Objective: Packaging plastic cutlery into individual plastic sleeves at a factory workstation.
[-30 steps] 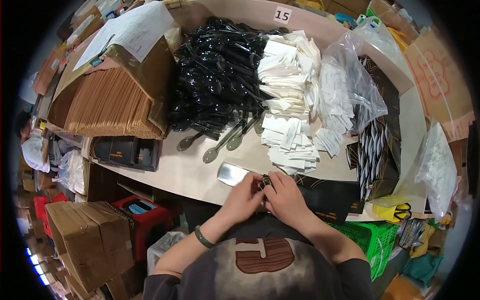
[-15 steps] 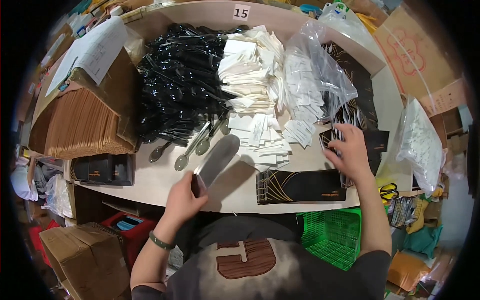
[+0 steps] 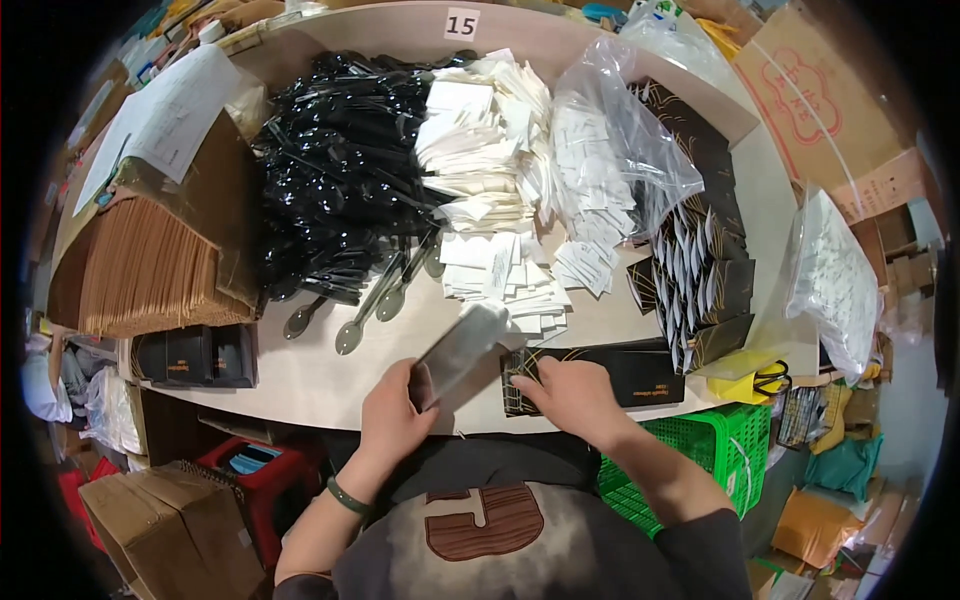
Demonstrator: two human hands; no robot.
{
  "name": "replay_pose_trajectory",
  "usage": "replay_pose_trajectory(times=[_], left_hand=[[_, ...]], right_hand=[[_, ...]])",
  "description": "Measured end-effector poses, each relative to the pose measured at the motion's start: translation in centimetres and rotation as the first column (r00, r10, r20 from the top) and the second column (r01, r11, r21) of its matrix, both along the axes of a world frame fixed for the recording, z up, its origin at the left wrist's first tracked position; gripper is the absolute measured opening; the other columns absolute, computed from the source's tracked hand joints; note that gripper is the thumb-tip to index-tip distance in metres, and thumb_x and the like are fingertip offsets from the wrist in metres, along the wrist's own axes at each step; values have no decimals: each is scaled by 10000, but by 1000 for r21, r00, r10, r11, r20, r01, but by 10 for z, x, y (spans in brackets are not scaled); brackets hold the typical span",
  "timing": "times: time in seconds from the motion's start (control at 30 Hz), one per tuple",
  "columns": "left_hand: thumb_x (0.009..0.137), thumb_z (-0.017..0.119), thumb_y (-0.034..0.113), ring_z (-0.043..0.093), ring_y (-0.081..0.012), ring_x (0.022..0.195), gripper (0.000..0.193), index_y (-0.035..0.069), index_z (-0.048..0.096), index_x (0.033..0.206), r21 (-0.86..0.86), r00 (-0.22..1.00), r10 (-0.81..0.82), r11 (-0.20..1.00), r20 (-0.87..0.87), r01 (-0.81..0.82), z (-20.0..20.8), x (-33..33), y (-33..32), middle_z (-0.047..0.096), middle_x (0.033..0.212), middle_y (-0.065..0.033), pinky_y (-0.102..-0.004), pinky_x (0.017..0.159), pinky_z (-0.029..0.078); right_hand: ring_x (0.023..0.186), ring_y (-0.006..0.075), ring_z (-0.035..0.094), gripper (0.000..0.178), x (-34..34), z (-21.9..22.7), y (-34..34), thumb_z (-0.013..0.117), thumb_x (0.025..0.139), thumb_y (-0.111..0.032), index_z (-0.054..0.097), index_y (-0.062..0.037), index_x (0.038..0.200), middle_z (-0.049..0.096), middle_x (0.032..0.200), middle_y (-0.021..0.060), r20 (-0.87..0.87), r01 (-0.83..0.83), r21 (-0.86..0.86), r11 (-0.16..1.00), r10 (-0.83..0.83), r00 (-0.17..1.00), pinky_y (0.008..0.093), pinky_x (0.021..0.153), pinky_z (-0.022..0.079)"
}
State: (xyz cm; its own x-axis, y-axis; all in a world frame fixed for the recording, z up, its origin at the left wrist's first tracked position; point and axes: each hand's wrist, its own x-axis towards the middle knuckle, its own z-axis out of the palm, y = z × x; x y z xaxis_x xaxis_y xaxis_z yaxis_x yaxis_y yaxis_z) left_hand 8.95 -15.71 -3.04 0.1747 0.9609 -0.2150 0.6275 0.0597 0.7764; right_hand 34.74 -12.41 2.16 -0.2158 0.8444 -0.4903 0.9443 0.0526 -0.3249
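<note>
My left hand (image 3: 395, 412) is closed around the near end of a long, shiny, translucent grey piece (image 3: 465, 345) with a rounded far end; its exact kind I cannot make out. Over the stack of black printed sleeves (image 3: 640, 370) at the table's near edge, my right hand (image 3: 580, 395) pinches the left end with thumb and fingers. Several dark, see-through plastic spoons (image 3: 350, 335) lie beyond my left hand, in front of a large heap of black wrapped spoons (image 3: 340, 170). White folded paper packets (image 3: 480, 265) are piled in the middle.
Filled black sleeves (image 3: 690, 290) stand in a row at the right, near a clear plastic bag (image 3: 650, 150). At the left is a carton of brown card pieces (image 3: 150, 265), with black boxes (image 3: 190, 357) below it. A green crate (image 3: 700, 450) sits beneath the table's right edge.
My right hand has moved left and nearer, from the row of filled sleeves to the left end of the black stack. My left hand still holds the grey piece, slightly farther right.
</note>
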Motion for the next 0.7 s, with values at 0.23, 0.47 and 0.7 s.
replay_pose_trajectory(times=[0.23,0.47,0.7], left_hand=[[640,780,58,611,-384,913,720,81,536,1317,141,938,-278,940,-208,310,14,-22,1,601,1013,-153,-457,767,512],[628,848,145,601,-379,931,802,65,527,1358,172,866,-462,853,-191,492,18,-17,32,612,1044,-153,-449,791,506],[756,824,187,576,-391,1128,615,42,572,1298,343,986,-135,926,-97,160,11,-43,28,611,1218,-179,-434,981,476]], right_hand=[[706,398,667,210,-10,-36,-1,611,859,-233,613,-26,828,660,699,191,-141,111,267,957,-75,987,520,651,524],[766,389,675,236,-50,-33,9,620,856,-299,661,-66,860,675,753,180,-311,-54,191,980,113,944,496,707,536],[989,360,650,219,110,-79,106,604,861,-146,728,-72,1025,699,1068,167,73,-21,731,682,-48,996,452,867,514]])
